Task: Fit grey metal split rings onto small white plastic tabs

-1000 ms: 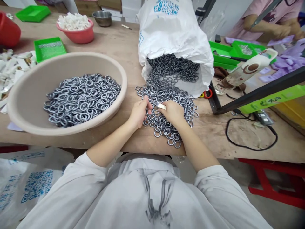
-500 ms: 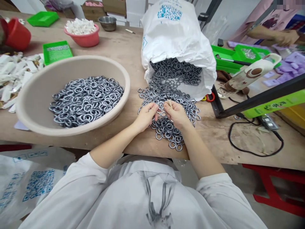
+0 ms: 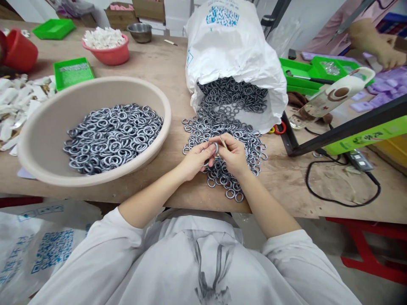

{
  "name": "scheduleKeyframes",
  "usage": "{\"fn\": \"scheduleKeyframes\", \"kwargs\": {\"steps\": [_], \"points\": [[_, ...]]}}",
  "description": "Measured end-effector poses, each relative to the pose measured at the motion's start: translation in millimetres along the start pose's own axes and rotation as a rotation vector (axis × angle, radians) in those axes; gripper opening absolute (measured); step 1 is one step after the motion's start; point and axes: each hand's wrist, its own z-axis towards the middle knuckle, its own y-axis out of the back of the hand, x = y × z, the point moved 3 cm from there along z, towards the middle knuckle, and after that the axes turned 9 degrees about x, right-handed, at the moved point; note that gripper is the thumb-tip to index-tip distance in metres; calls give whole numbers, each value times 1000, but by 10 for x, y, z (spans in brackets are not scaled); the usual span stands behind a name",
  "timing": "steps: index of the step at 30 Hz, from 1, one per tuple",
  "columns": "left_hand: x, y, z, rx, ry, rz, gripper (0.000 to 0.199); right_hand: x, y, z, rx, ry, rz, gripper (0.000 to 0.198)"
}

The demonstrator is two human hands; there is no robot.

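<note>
Between finger and thumb, my left hand [image 3: 196, 161] grips a grey ring [image 3: 216, 148] over the loose pile. My right hand [image 3: 234, 156] meets it from the right, closed around a thin pale stick [image 3: 223, 142] whose exact kind I cannot make out. Beneath both hands spreads a heap of grey rings [image 3: 222, 125], spilling from the mouth of a white sack [image 3: 232, 46]. To the left stands a wide beige basin [image 3: 38, 169] with many similar rings [image 3: 114, 137] inside.
Red bowl [image 3: 110, 57] and green trays [image 3: 74, 73] stand behind the basin; white pieces [image 3: 22, 101] lie at far left. A black metal frame [image 3: 333, 140], a clear bottle [image 3: 330, 99] and a cable [image 3: 308, 182] occupy the right. A co-worker's hand [image 3: 389, 55] is at upper right.
My hands have come together, and a ring now shows upright in my left fingers. The co-worker's arm has shifted at upper right. The view has moved slightly.
</note>
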Motion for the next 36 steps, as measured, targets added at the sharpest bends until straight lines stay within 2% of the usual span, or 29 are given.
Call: {"fn": "scheduleKeyframes", "kwargs": {"steps": [4,7,10,14,16,19,22,25,28,31,34,36], "points": [[-29,-24,-25,-6,36,-84,29,37,37,7,73,28,49,29],[-66,-32,-40,-7,64,-140,27,88,63,19,39,23,7,32],[-103,-30,-53,-10,82,-180,30,162,103,-3,-8,26,-173,41],[-121,-15,-57,-48,85,-208,26,285,70,-78,76,116,-527,46],[-114,-7,-55,-67,93,-212,22,313,33,-107,109,124,-602,46],[-105,-5,-61,-63,101,-207,22,300,14,-101,127,126,-602,47],[-107,-45,-83,33,95,-192,28,183,130,-23,83,45,-541,53],[-122,-76,-98,110,90,-188,32,26,351,74,-58,-94,-550,59],[-155,3,-70,14,61,-217,26,-66,433,145,-90,-213,-708,53],[-188,148,-18,-111,1,-281,13,-86,290,211,26,-266,-952,37],[-202,270,13,-210,-35,-336,18,-102,128,271,139,-318,-1138,29],[-197,315,15,-262,-11,-362,13,-121,110,295,149,-354,-1183,22]]}}
